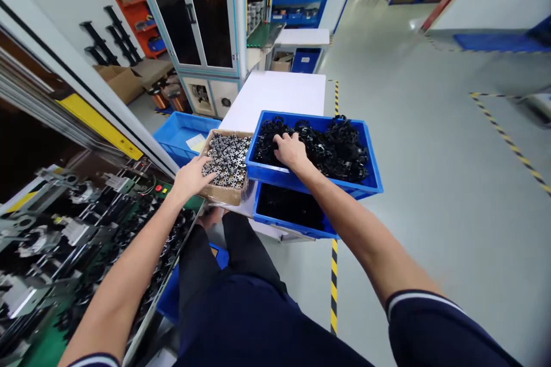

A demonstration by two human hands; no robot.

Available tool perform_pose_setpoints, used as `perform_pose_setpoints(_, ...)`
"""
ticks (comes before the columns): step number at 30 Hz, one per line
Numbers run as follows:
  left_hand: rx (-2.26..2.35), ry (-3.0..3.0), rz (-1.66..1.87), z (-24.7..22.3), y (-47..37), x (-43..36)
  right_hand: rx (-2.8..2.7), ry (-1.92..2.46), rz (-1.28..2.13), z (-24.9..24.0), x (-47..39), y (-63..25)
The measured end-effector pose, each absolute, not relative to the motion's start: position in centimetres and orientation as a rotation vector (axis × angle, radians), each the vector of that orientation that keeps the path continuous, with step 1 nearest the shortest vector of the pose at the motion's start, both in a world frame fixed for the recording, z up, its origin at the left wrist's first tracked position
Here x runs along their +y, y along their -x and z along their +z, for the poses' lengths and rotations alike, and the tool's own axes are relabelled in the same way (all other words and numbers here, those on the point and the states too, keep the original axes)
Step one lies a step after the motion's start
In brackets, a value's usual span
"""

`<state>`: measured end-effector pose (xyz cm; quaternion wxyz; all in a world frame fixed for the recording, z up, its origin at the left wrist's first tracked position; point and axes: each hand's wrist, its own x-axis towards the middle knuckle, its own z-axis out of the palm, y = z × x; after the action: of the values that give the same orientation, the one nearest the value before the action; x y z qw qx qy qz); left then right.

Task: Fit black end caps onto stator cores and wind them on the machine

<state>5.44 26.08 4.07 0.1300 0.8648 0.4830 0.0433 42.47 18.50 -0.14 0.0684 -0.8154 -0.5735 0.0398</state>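
Note:
My left hand (pixel 192 176) lies over the left edge of an open cardboard box (pixel 221 195), fingers stretched apart on the ring-shaped metal parts (pixel 230 155) packed inside. Nothing shows in its grip. To the right, my right hand (pixel 290 150) reaches over the near rim of a blue bin (pixel 275 173) heaped with black plastic parts (pixel 331 149). Its fingers are apart and bent down onto the heap; no part shows lifted. A second blue bin (pixel 293 228), dark inside, sits below the first.
Both containers rest on a white table (pixel 288 89). Behind the box stands another blue bin (pixel 181 123) with a paper in it. At left, a machine bed (pixel 129 235) carries many black parts, with a red button (pixel 158 188) near its edge. Striped floor tape (pixel 334 281) runs at right.

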Motion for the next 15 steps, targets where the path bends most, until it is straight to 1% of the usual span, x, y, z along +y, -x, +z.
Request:
perform_pose_setpoints(4,1.337,-2.501,-0.209,-1.3,-12.1,33.5,-1.605,2.505,0.130,-0.9,17.9,-42.9)
perform_pose_setpoints(8,1.329,-2.447,-0.393,-5.6,-15.5,37.4,-1.503,2.475,0.134,-1.0,17.3,-43.5)
perform_pose_setpoints(11,1.290,-2.426,-0.413,-7.3,-16.3,39.4,-1.438,2.392,0.084,-1.3,17.2,-44.1)
perform_pose_setpoints(15,1.230,-2.348,-0.292,-8.1,-16.5,40.8,-1.289,2.072,0.113,-2.5,17.7,-45.1)
